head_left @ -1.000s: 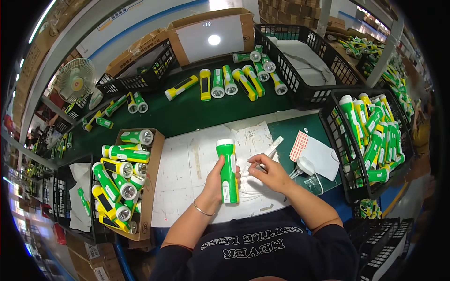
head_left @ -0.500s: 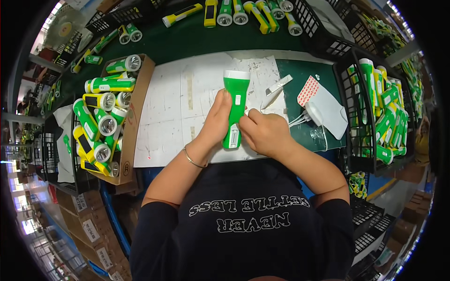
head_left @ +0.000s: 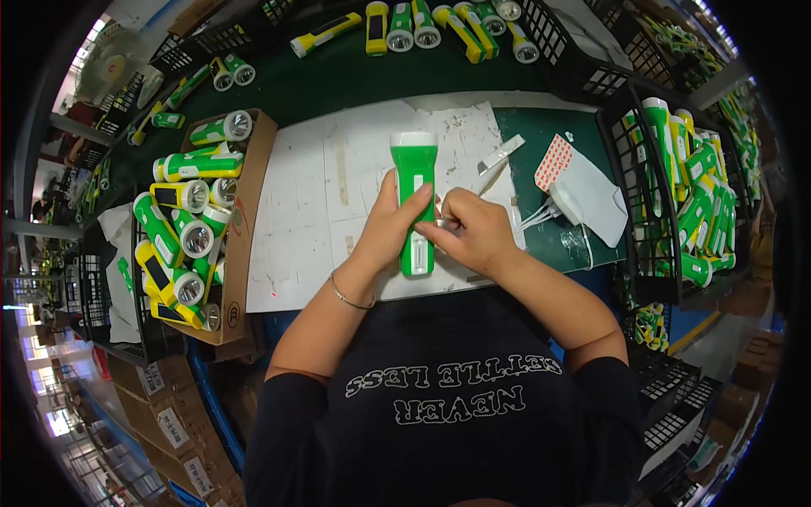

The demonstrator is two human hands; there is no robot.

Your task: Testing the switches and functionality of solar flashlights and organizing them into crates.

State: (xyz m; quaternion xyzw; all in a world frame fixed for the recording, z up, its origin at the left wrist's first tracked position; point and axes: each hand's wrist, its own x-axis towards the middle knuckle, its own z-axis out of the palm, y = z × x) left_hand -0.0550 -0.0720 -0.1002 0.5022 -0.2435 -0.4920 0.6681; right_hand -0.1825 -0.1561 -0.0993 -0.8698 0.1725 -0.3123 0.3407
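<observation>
A green flashlight (head_left: pixel 414 160) with a white head stands nearly upright in the picture, over the white work sheet. My left hand (head_left: pixel 387 226) is wrapped round its handle from the left, the thumb lying across the front by the switch. From the right, my right hand (head_left: pixel 480 232) grips the lower handle, its thumb laid on the edge and its fingers curled in. The curled fingertips are partly hidden, so anything small between them cannot be made out. Below the thumbs a pale label-like patch (head_left: pixel 419 253) shows on the handle's lower end.
To the left, a cardboard box (head_left: pixel 260 156) holds several green and yellow flashlights. A black crate (head_left: pixel 649 211) full of flashlights stands at right. Beside it lie a sheet of red-dotted stickers (head_left: pixel 554 162), a white corded device (head_left: pixel 568 201) and a white strip (head_left: pixel 500 155). More flashlights (head_left: pixel 400 32) line the far side.
The flashlight has shifted slightly left and down. My left thumb has come across the front of the handle, and my right thumb now stretches onto its lower part.
</observation>
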